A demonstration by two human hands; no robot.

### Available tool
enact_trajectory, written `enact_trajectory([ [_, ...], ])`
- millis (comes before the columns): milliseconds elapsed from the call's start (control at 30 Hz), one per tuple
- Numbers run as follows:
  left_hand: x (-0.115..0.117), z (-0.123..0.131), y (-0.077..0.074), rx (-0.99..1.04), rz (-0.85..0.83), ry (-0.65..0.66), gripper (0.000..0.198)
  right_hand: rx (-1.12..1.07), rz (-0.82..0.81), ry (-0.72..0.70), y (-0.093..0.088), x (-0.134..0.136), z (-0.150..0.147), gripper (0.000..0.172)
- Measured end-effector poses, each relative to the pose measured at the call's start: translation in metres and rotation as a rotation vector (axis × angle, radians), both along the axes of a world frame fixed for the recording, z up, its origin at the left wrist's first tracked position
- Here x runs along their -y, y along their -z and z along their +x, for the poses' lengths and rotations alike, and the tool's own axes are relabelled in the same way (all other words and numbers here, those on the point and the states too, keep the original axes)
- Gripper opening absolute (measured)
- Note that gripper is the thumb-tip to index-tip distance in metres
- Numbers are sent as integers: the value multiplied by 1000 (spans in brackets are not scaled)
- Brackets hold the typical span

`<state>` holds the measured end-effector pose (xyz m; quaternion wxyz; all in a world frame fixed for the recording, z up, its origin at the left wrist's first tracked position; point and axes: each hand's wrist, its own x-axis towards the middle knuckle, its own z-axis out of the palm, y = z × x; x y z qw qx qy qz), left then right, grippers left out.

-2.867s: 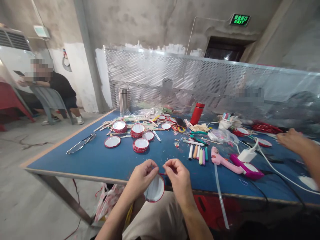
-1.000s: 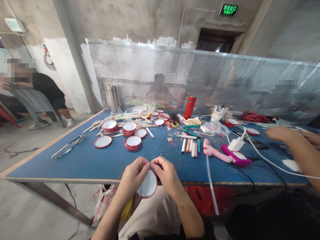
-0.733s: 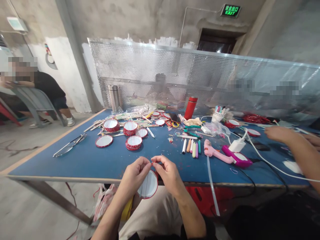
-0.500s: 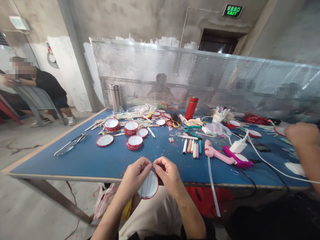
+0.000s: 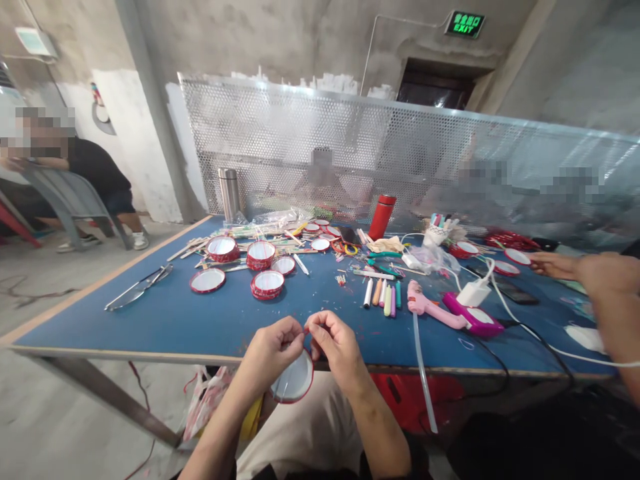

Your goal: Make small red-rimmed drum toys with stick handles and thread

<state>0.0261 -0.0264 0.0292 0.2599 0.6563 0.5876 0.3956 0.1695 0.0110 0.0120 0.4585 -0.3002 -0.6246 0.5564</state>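
Observation:
A round white disc with a red rim hangs below my fingers at the front edge of the table, over my lap. My left hand is closed in a pinch at the disc's upper left. Fingertips of my right hand are pinched together beside it, nearly touching the left ones. What lies between the fingertips is too small to make out. Stacks of similar discs stand on the blue table beyond my hands, with a single disc to their left.
Right of centre lie markers, a pink glue gun with a hanging glue stick, and a magenta power strip with cables. A red bottle and steel flask stand behind. Another person's hand reaches in from the right.
The disc under my hands has shifted slightly left and down. My hands keep their pinch in nearly the same place. At right, the other person's hand has moved left and holds a disc lower over the table.

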Motion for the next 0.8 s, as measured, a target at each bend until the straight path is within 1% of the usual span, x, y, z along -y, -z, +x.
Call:
enact_trajectory([
  [133, 0, -1, 0, -18, 43, 38, 18, -100, -73, -32, 0, -1, 1, 22],
  [233, 1, -1, 2, -34, 59, 39, 16, -116, -100, -56, -3, -1, 3, 25],
  [300, 1, 0, 2, -34, 63, 5, 17, -82, -104, -87, -5, -2, 3, 26],
  [367, 1, -1, 2, -13, 68, -40, 19, -11, -73, -99, -7, -2, 3, 24],
  [467, 1, -2, 2, 43, 75, -75, 20, 73, 31, -66, -9, 0, 1, 19],
  [533, 1, -3, 3, 71, 77, -92, 21, 121, 65, -39, -10, 2, -1, 18],
  [667, 3, -2, 5, 86, 63, -166, 21, 231, 58, -43, -15, 4, 0, 19],
  [733, 5, -1, 6, 89, 64, -203, 23, 242, 40, -81, -17, 4, 2, 19],
  [800, 6, 0, 6, 97, 66, -230, 23, 255, 30, -122, -17, 4, 4, 15],
])
